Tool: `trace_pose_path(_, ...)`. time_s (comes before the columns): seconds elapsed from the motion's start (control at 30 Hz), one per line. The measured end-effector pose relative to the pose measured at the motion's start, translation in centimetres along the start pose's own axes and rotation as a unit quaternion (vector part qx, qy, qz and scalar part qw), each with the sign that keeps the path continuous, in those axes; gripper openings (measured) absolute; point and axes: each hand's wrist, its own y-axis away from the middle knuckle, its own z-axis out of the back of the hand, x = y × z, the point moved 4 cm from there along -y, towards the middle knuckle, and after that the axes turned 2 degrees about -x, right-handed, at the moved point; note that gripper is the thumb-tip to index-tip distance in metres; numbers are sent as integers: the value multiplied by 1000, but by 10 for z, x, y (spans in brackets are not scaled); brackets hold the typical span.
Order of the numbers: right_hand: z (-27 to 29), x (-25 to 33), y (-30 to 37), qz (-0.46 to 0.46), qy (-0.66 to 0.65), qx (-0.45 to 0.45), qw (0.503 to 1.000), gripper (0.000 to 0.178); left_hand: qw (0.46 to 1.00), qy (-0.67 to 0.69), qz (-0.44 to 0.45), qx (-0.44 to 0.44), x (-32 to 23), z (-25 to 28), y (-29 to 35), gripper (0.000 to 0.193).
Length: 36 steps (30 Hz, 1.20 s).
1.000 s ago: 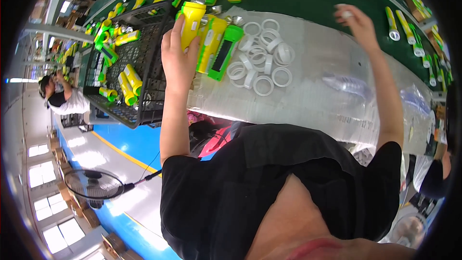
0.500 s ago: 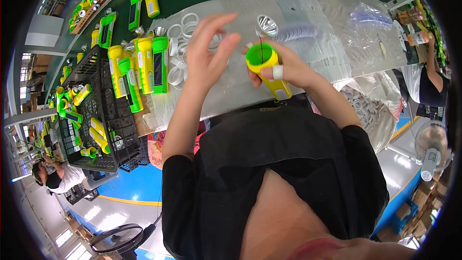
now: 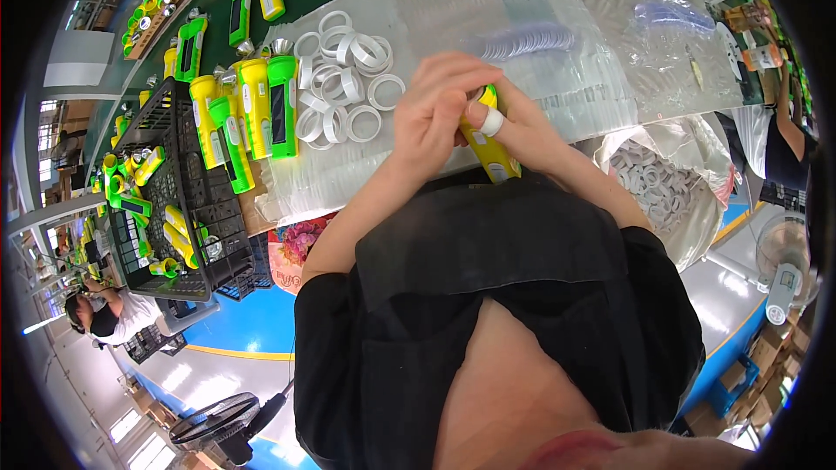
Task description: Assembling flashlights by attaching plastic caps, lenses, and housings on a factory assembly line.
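Note:
A yellow flashlight (image 3: 490,155) is gripped in my right hand (image 3: 525,129), its tail tilted toward my apron. White tape wraps a finger of this hand. My left hand (image 3: 435,109) is closed over the flashlight's wide head, fingers laid across its top. The head's opening and the silver reflector are hidden beneath the hands. Left of them, a loose pile of white rings (image 3: 361,124) lies on the plastic-covered table (image 3: 435,13). Beyond my hands is a row of clear discs (image 3: 531,41).
Several yellow and green flashlights (image 3: 254,109) stand at the table's left, beside a black crate (image 3: 213,235) holding more. A sack of white rings (image 3: 653,187) hangs at the near right edge. Clear plastic film (image 3: 670,13) lies far right. Another person's arm (image 3: 786,113) shows at right.
My left hand has come right and down from the air onto the flashlight's head. The reflector, hanging by a wire beyond the flashlight before, is now out of sight under my hands.

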Motion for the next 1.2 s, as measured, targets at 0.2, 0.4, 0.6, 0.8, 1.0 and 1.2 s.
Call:
trace_pose_path(0.2,10,-6,3,12,-65,-69,995,45,992,-113,-36,41,7,-10,-2,36)
trace_pose_path(0.4,41,1,10,16,-91,-148,985,37,956,-273,94,51,79,-15,-5,61)
trace_pose_path(0.6,46,1,16,28,-85,-125,988,40,947,-281,109,116,107,-12,-6,54)
trace_pose_path(0.8,38,5,10,-9,-74,-114,991,44,986,-129,90,54,45,3,-14,46)
trace_pose_path(1.0,17,7,0,-11,-18,-41,999,44,986,-145,28,78,6,4,3,40)
trace_pose_path(1.2,1,-1,-10,-38,-20,20,999,42,993,-107,-2,48,1,12,7,33)
